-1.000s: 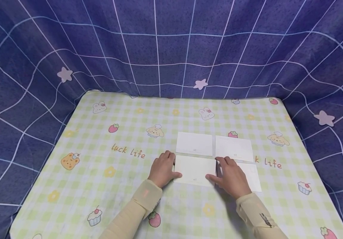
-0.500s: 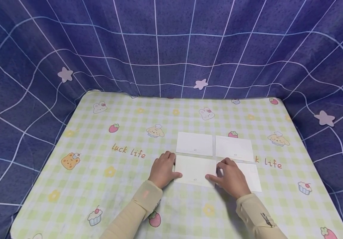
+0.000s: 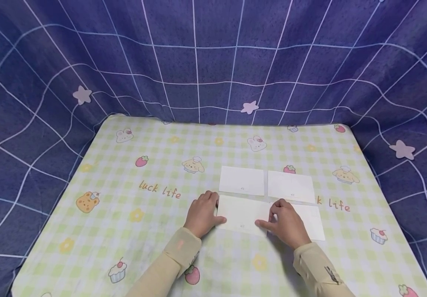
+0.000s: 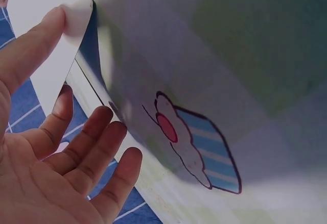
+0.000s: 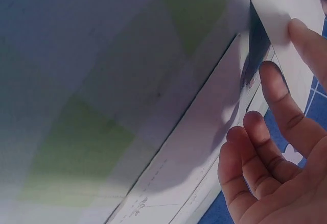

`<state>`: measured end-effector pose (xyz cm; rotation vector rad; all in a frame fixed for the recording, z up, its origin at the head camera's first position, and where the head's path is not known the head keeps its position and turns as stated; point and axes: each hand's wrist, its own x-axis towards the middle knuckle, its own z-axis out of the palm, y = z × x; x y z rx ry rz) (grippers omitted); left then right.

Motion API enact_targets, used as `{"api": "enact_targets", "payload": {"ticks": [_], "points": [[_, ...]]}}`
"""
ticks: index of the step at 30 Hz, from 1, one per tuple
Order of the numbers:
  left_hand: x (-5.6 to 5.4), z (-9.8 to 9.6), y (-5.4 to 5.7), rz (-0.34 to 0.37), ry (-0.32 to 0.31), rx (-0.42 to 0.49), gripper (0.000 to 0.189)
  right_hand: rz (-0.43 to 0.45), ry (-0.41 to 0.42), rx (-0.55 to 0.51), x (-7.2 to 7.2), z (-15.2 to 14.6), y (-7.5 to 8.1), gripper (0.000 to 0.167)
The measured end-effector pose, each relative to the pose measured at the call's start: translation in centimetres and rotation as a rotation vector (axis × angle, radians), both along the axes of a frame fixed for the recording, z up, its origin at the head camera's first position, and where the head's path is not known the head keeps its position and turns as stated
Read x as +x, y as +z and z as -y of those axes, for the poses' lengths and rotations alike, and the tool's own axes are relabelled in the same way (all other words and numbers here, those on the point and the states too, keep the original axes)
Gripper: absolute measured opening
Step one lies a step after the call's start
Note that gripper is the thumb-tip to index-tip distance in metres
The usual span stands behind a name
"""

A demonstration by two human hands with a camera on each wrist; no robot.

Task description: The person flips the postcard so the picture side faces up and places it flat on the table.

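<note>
A white card (image 3: 242, 212) with tiny print near its lower edge is held between both hands in the head view. My left hand (image 3: 201, 214) pinches its left side, thumb on the face and index finger at the edge. My right hand (image 3: 289, 222) pinches the right side likewise, with its other fingers bent. In the left wrist view the card (image 4: 43, 35) stands a little off the table, a shadowed gap below it. The right wrist view shows the same card (image 5: 283, 9) raised over another card (image 5: 189, 147), which lies flat.
Behind the held card lie two more white cards, one at the left (image 3: 241, 180) and one at the right (image 3: 291, 185). A third card (image 3: 311, 222) lies partly under my right hand. A checked cloth (image 3: 154, 247) covers the table, and a blue curtain (image 3: 213, 62) surrounds its back and sides.
The fingers of my right hand have drawn back from the held card's upper right corner and bent more. My left hand and the card stay nearly where they were. The head view has tilted slightly.
</note>
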<state>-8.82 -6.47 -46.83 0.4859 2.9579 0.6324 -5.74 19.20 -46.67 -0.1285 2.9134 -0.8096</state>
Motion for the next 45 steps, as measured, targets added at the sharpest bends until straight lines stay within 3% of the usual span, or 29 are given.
{"api": "enact_targets", "payload": {"ticks": [7,21,45], "points": [[0.1,0.0,-0.1,-0.007,0.005,0.010,0.047,-0.026,-0.003,-0.022,0.1,-0.1,-0.1,0.040],[0.0,0.1,0.6,0.066,0.028,0.046,0.040,-0.012,-0.032,-0.069,0.2,-0.3,-0.1,0.043],[-0.4,0.2,2.1,0.032,0.014,0.086,0.026,-0.101,-0.036,-0.100,0.0,-0.8,0.5,0.040]]}}
